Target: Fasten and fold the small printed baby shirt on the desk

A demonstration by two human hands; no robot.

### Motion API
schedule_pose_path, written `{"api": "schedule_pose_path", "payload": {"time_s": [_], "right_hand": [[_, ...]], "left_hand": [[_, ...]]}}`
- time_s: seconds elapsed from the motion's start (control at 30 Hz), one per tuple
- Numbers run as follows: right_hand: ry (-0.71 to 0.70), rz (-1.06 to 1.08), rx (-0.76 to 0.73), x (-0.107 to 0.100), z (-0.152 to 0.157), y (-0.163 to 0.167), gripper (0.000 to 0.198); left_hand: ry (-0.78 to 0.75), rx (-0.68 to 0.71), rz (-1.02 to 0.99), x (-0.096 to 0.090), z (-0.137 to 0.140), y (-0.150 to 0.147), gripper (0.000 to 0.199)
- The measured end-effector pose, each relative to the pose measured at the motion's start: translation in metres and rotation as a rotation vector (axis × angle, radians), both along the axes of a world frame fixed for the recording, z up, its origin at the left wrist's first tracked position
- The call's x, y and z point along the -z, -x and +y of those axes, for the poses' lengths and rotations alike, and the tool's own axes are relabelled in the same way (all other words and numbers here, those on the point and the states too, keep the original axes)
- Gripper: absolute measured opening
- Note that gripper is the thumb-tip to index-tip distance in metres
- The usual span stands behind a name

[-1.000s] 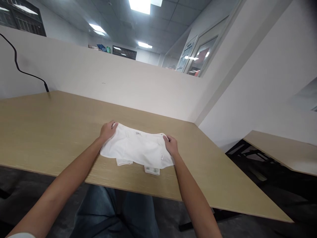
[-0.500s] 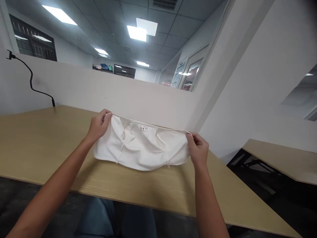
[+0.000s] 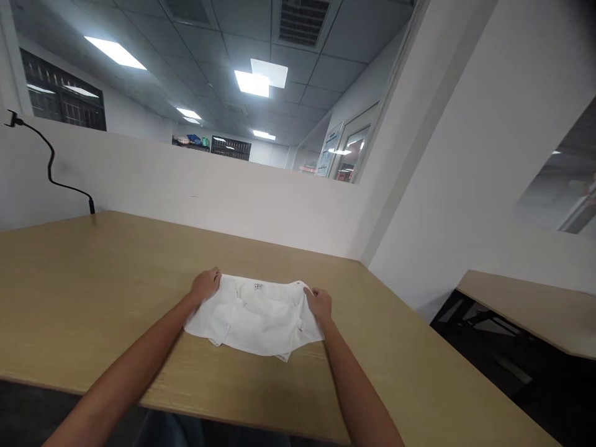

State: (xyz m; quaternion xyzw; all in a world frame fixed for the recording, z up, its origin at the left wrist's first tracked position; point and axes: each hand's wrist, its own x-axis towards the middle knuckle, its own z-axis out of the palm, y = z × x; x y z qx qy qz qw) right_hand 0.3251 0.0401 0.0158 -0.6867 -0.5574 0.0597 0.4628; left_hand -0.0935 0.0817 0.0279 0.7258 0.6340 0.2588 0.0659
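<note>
A small white garment [image 3: 261,323], perhaps a shirt, lies loosely creased on the tabletop. A small dark printed label [image 3: 258,287] shows near the middle of its far edge. My left hand [image 3: 206,284] is closed on the garment's far left corner. At the far right corner, my right hand [image 3: 319,304] pinches the fabric between thumb and fingers. The cloth is spread between both hands, its near edge uneven with bits of the underlayer poking out. How many layers it has I cannot tell.
The wooden table [image 3: 116,279] reaches back to a low white wall [image 3: 270,205] with a window above it. A black gooseneck holder [image 3: 51,161] stands at the back left. Another table [image 3: 526,304] is at the right, beyond a gap.
Both hands have lowered the garment from the air onto the table and come closer together, still gripping its far corners. The camera view has tilted up slightly.
</note>
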Motion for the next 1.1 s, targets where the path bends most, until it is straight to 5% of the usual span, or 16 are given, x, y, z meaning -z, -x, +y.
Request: {"api": "schedule_pose_path", "payload": {"time_s": [0.17, 0.37, 0.63, 0.8, 0.93, 1.1], "right_hand": [[-0.05, -0.124, 0.035, 0.034, 0.009, -0.002, 0.05], [0.048, 0.021, -0.25, 0.03, -0.004, -0.017, 0.044], [-0.131, 0.066, -0.147, 0.03, -0.008, -0.015, 0.051], [-0.135, 0.047, -0.129, 0.032, -0.005, -0.013, 0.049], [-0.13, 0.058, -0.12, 0.03, -0.005, -0.012, 0.049], [0.009, 0.093, -0.271, 0.025, -0.014, -0.022, 0.049]], "left_hand": [[-0.036, -0.005, 0.1, 0.025, 0.007, -0.009, 0.035], [0.031, 0.019, 0.022, 0.011, 0.006, 0.006, 0.036], [0.139, 0.054, -0.072, -0.002, 0.005, 0.032, 0.015], [0.129, 0.082, -0.143, -0.04, -0.005, 0.024, 0.022], [0.147, 0.122, -0.23, -0.082, -0.018, -0.031, 0.022], [0.467, 0.461, -0.496, -0.124, -0.048, -0.099, 0.067]]}}
